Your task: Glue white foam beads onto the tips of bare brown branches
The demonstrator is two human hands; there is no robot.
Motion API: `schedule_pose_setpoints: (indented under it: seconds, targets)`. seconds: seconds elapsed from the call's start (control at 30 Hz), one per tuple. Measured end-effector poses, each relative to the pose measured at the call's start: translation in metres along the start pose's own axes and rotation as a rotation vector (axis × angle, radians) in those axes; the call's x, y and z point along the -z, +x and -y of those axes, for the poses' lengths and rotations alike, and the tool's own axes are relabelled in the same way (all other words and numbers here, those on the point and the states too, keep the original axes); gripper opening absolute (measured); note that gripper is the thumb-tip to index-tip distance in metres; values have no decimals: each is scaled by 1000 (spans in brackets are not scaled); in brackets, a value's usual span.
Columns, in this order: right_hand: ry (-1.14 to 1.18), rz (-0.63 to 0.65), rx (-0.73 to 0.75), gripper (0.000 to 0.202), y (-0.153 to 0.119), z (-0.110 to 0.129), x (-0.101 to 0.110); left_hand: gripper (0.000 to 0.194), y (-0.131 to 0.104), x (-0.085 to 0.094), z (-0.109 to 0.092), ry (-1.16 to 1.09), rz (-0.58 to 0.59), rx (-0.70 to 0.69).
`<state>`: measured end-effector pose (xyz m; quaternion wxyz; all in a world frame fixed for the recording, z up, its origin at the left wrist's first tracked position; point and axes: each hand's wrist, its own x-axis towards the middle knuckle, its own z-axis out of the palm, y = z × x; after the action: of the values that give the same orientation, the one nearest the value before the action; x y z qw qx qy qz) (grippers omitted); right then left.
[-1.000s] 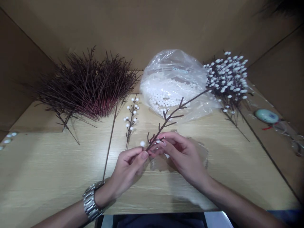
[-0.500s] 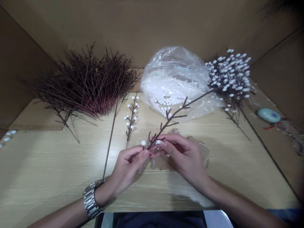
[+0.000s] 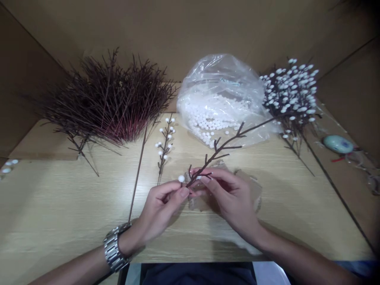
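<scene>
My left hand [image 3: 166, 204] pinches a brown artificial twig [image 3: 221, 147] near its branching end, its long bare stem pointing up and right. One white ball [image 3: 181, 179] sits on a twig tip just above my left fingers. My right hand [image 3: 228, 194] is closed around a small white ball [image 3: 198, 177], partly hidden by the fingertips, right beside a side shoot of the twig. Beyond my hands lies a twig with white balls on its tips [image 3: 165, 146]. A clear plastic bag [image 3: 225, 73] holding many white balls [image 3: 208, 118] rests behind the held twig.
At the back left is a large pile of bare brown twigs [image 3: 113, 99]. A bunch of white-tipped twigs [image 3: 292, 91] stands at the back right, near a pale green oval object [image 3: 337, 144]. Cardboard walls [image 3: 166, 35] enclose the table. Loose white balls [image 3: 10, 163] lie far left.
The held twig has shifted slightly right and down in view. My right fingertips stay at the same shoot with the white ball, and both hands keep nearly the same pose.
</scene>
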<state>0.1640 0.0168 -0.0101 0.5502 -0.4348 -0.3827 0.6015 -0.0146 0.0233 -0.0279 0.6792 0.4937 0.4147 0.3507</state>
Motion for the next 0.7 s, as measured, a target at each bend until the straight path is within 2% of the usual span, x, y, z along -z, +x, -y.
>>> schedule_pose_setpoints:
  seconds: [0.33, 0.7]
  targets:
    - [-128, -75, 76, 17, 0, -4, 0, 38, 0, 0, 0, 20, 14, -10]
    - [27, -18, 11, 15, -2, -6, -1, 34, 0, -1, -3, -25, 5, -4]
